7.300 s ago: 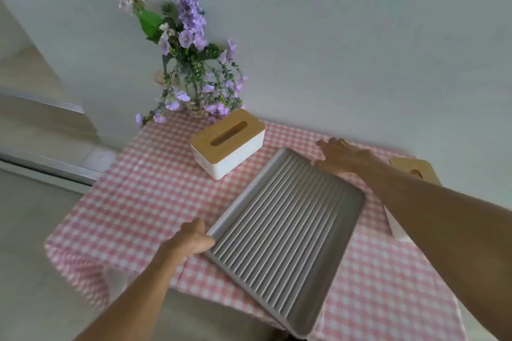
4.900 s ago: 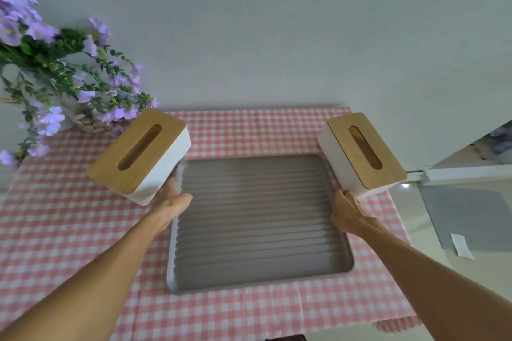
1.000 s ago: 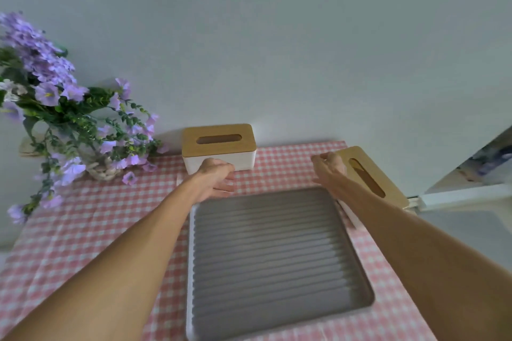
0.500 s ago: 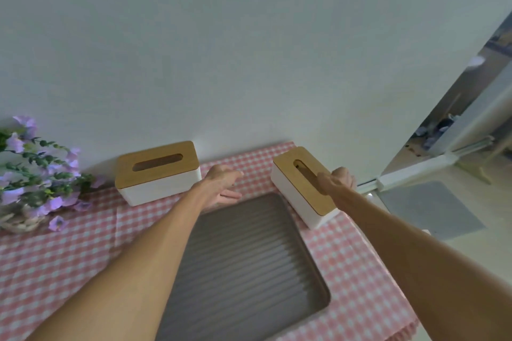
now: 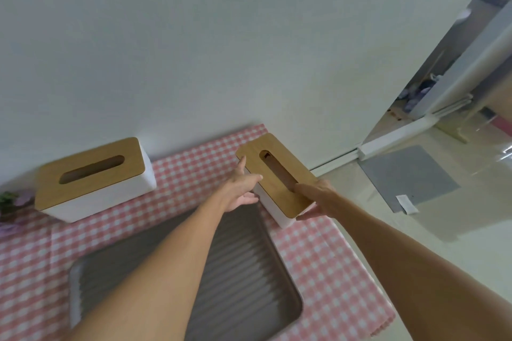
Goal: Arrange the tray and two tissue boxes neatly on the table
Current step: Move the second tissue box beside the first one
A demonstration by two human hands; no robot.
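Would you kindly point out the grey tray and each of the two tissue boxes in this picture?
grey tray [image 5: 249, 279], head view, on its ribbed floor near the right side.
left tissue box [image 5: 91, 166], head view, on its wooden lid.
right tissue box [image 5: 288, 199], head view, on its wooden lid between both hands.

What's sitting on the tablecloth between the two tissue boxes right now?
In the head view, nothing stands there: only bare pink checked tablecloth separates the left tissue box from the right tissue box, which both hands grip.
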